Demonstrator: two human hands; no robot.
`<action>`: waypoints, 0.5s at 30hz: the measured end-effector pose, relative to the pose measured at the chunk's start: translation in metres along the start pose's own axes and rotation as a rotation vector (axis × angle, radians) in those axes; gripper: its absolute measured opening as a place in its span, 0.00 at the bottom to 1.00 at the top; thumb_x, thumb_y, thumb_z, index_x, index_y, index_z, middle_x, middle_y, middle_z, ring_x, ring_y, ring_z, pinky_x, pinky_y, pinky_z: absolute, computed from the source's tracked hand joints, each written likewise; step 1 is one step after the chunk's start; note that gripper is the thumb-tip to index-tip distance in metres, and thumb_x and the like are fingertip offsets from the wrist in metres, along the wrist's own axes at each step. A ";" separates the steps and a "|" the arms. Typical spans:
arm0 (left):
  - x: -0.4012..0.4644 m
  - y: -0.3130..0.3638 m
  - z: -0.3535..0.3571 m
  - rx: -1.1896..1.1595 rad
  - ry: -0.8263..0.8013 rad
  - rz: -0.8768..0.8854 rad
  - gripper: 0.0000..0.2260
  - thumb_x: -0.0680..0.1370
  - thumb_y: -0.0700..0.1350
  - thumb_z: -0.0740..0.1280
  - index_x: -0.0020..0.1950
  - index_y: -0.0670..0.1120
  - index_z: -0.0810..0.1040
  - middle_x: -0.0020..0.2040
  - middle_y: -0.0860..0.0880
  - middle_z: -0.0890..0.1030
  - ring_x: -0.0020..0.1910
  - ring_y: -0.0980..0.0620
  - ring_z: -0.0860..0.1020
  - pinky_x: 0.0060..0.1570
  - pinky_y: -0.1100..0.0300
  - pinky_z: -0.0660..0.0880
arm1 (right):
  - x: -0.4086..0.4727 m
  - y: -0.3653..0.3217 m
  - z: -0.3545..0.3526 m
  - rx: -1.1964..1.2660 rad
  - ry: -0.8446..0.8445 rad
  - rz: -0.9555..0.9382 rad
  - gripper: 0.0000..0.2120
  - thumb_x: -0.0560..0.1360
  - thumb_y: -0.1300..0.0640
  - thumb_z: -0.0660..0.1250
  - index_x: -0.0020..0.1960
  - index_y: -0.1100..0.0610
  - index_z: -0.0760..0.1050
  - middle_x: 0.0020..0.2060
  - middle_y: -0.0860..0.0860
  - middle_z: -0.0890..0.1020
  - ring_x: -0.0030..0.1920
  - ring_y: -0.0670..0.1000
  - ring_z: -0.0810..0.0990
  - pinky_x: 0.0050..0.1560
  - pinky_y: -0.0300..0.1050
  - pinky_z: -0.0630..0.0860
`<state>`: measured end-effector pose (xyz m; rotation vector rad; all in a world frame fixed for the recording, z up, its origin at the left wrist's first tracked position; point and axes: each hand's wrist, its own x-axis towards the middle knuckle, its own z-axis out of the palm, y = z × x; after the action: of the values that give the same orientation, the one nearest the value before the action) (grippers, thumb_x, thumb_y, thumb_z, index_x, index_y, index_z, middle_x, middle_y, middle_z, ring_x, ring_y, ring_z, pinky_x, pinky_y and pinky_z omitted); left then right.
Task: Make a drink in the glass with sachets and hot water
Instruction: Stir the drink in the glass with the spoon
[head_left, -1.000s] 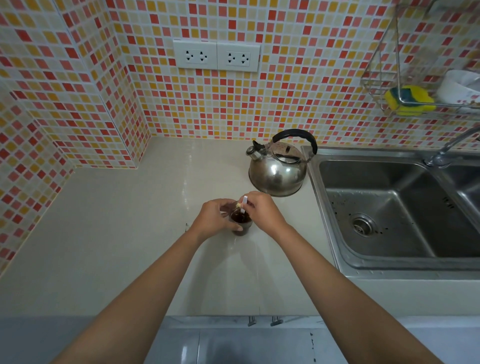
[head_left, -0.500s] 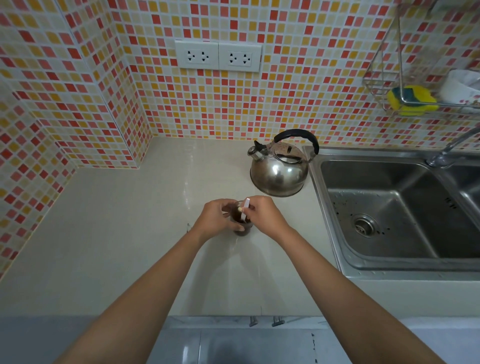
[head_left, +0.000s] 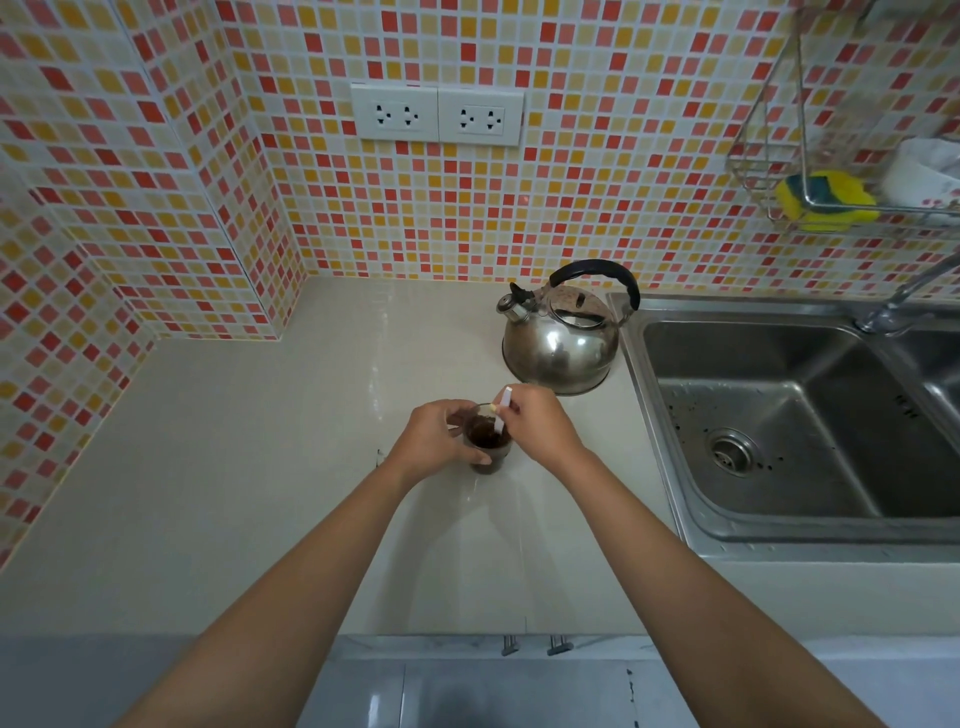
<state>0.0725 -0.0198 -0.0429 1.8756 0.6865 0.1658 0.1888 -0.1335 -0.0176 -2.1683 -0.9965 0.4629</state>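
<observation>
Just below the centre of the frame, a small clear glass (head_left: 487, 451) holding a dark brown drink stands on the pale beige countertop (head_left: 234, 467). The left hand (head_left: 435, 442) wraps around the glass from its left side, fingers curled close about the wall, the thumb along the near side and the fingertips reaching toward the far rim. The right hand (head_left: 537, 427) sits just right of the glass with its fingers pinched tight around a thin white stick (head_left: 503, 410), which could be a stirrer or a rolled sachet; I cannot tell which. The stick leans, its lower end dipped into the dark liquid and its upper end poking up above the knuckles.

Above and to the right of the hands, near but apart from them, a rounded stainless-steel kettle (head_left: 563, 338) with a black arched handle rests on the counter, close beside the left rim of the stainless-steel sink (head_left: 639, 364) that fills the right of the frame. In the upper right, a yellow-and-green sponge (head_left: 826, 200) lies in a wire rack (head_left: 753, 156) on the mosaic-tiled wall.
</observation>
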 end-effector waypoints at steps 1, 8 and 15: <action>0.000 0.000 0.000 -0.003 -0.004 0.004 0.31 0.57 0.37 0.82 0.60 0.43 0.80 0.53 0.48 0.83 0.54 0.51 0.81 0.61 0.59 0.76 | -0.001 0.001 0.002 0.020 -0.005 0.018 0.08 0.74 0.63 0.63 0.41 0.63 0.79 0.34 0.53 0.80 0.36 0.52 0.77 0.39 0.45 0.72; -0.001 -0.001 0.000 -0.013 -0.004 0.028 0.29 0.57 0.37 0.82 0.58 0.45 0.82 0.52 0.49 0.84 0.53 0.51 0.81 0.61 0.59 0.76 | 0.001 -0.003 0.001 -0.009 -0.012 -0.073 0.06 0.74 0.64 0.64 0.42 0.63 0.79 0.39 0.56 0.80 0.40 0.53 0.77 0.42 0.46 0.73; -0.001 -0.001 0.001 -0.012 -0.006 0.018 0.29 0.58 0.37 0.82 0.58 0.44 0.82 0.51 0.49 0.84 0.52 0.52 0.81 0.62 0.57 0.76 | 0.001 -0.001 0.005 0.065 -0.035 -0.080 0.06 0.75 0.63 0.66 0.43 0.63 0.80 0.38 0.57 0.81 0.38 0.52 0.76 0.41 0.44 0.72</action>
<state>0.0720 -0.0204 -0.0438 1.8703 0.6636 0.1756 0.1857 -0.1302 -0.0205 -2.0615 -1.0684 0.4896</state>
